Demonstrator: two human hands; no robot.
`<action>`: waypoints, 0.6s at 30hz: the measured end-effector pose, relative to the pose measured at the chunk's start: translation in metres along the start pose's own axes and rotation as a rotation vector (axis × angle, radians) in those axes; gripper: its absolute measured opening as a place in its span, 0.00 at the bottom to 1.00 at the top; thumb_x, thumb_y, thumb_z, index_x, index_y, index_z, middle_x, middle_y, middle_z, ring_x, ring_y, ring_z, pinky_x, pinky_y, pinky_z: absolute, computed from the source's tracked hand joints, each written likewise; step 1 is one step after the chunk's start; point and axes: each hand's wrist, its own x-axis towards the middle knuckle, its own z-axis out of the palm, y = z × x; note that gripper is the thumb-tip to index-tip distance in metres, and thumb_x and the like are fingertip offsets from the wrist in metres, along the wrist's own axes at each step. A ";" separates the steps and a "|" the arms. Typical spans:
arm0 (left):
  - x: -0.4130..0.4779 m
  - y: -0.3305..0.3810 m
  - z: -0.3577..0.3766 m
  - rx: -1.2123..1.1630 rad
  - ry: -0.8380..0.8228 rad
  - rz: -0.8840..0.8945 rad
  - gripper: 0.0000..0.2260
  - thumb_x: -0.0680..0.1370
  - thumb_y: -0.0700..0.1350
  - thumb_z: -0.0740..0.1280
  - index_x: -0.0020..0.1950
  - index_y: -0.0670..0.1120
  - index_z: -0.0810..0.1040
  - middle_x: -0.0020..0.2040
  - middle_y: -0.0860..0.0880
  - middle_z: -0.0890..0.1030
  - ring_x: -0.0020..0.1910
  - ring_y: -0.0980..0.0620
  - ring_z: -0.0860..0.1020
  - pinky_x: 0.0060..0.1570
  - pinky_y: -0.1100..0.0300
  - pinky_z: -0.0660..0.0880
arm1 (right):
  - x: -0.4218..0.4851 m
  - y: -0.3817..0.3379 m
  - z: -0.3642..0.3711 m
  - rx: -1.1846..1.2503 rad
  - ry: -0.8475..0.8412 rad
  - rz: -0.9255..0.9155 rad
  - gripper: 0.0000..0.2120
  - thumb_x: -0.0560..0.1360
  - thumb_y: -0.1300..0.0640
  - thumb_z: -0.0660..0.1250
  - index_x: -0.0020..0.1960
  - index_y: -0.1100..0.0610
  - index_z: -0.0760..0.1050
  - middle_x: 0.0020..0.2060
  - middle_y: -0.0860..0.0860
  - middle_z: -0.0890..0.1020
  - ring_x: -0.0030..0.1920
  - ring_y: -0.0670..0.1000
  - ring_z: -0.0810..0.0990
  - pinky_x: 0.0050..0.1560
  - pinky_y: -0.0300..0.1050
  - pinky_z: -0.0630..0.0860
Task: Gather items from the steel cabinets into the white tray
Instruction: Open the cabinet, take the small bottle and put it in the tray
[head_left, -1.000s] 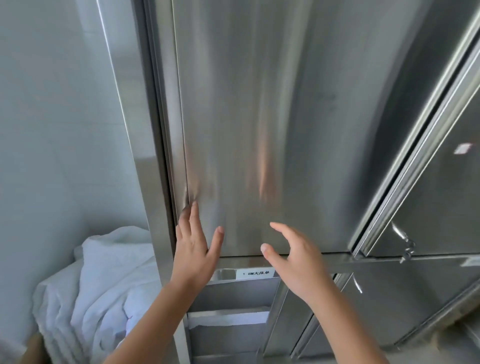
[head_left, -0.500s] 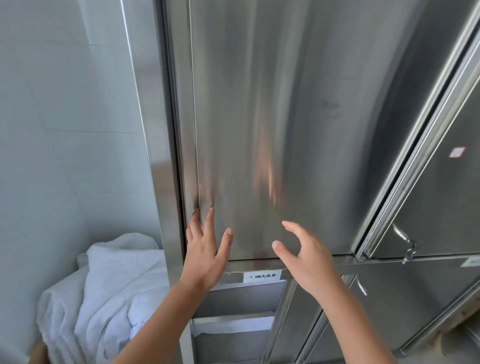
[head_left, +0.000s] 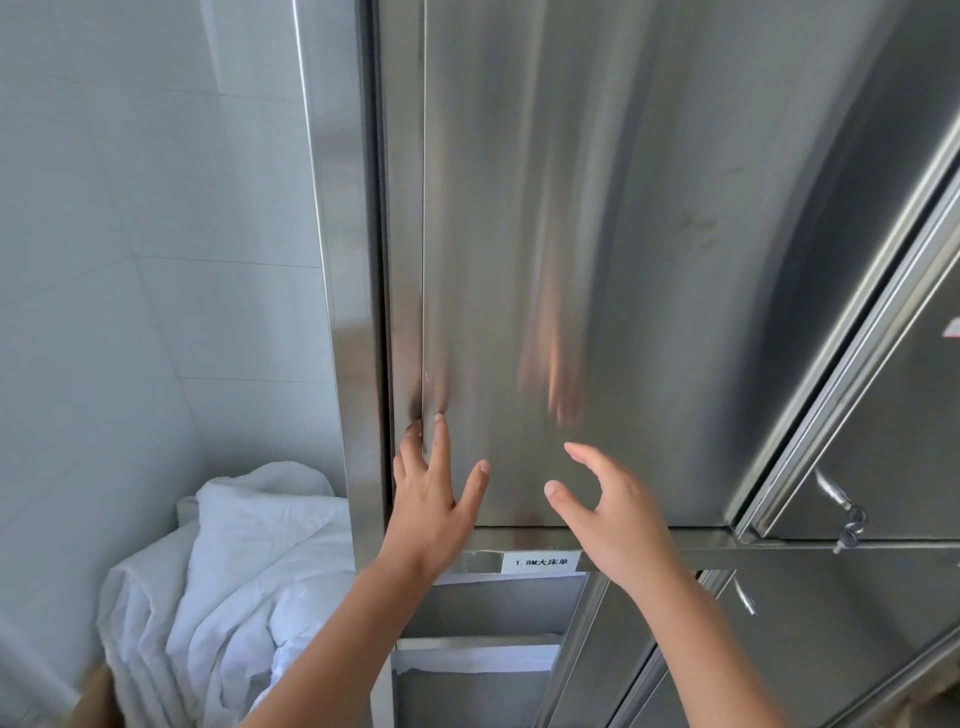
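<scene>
Steel meets our left hand (head_left: 434, 504) first. Its fingers (head_left: 441, 441) are straight and spread, and their tips touch the left edge of the tall door (head_left: 597, 260), right at the seam (head_left: 423, 312) with the frame, gripping nothing. Our right hand (head_left: 613, 514) hovers just to the right of those fingers, thumb and fingers loosely curved and apart, empty, and seemingly just off the panel. We judge the step to be opening this door. No handle shows on it, so we would hook the left fingertips into the seam and pull from that edge. The right hand should stay ready to catch the panel as it swings, with knuckles kept out of the gap. Just below our wrists a white label (head_left: 540, 562) reads "1.8M大床单". It heads an open compartment where a folded white sheet (head_left: 478, 660) lies on a shelf, an item already within reach beneath our palms. Left of the left forearm, beside the cabinet (head_left: 337, 312), sits a pile (head_left: 234, 561) of crumpled white linen. The tray is not in view, so we cannot say where the goods must go. Well to the right of the right fingers, a key (head_left: 852, 522) hangs in the lock of the next door. Farther up at the frame's edge is a red and white sticker (head_left: 953, 328), too cut off to read.
</scene>
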 end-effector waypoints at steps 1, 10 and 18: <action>0.000 0.000 0.000 0.008 0.002 0.005 0.35 0.79 0.66 0.54 0.80 0.56 0.45 0.79 0.49 0.48 0.78 0.50 0.46 0.75 0.48 0.54 | 0.001 -0.001 0.001 0.000 -0.003 -0.002 0.26 0.77 0.40 0.66 0.74 0.43 0.69 0.70 0.38 0.73 0.72 0.41 0.69 0.68 0.40 0.65; 0.003 -0.008 -0.015 -0.070 0.035 0.039 0.33 0.80 0.64 0.55 0.81 0.56 0.46 0.78 0.56 0.55 0.78 0.55 0.53 0.75 0.51 0.58 | 0.008 -0.004 0.005 0.003 -0.018 -0.030 0.26 0.77 0.41 0.66 0.74 0.44 0.69 0.71 0.38 0.73 0.72 0.42 0.68 0.68 0.39 0.64; 0.006 0.005 0.006 -0.180 0.175 -0.073 0.32 0.80 0.56 0.62 0.80 0.51 0.53 0.74 0.53 0.60 0.76 0.51 0.58 0.75 0.52 0.58 | 0.007 0.013 0.002 0.006 -0.029 -0.015 0.27 0.77 0.41 0.66 0.74 0.44 0.69 0.71 0.38 0.73 0.72 0.41 0.68 0.67 0.38 0.63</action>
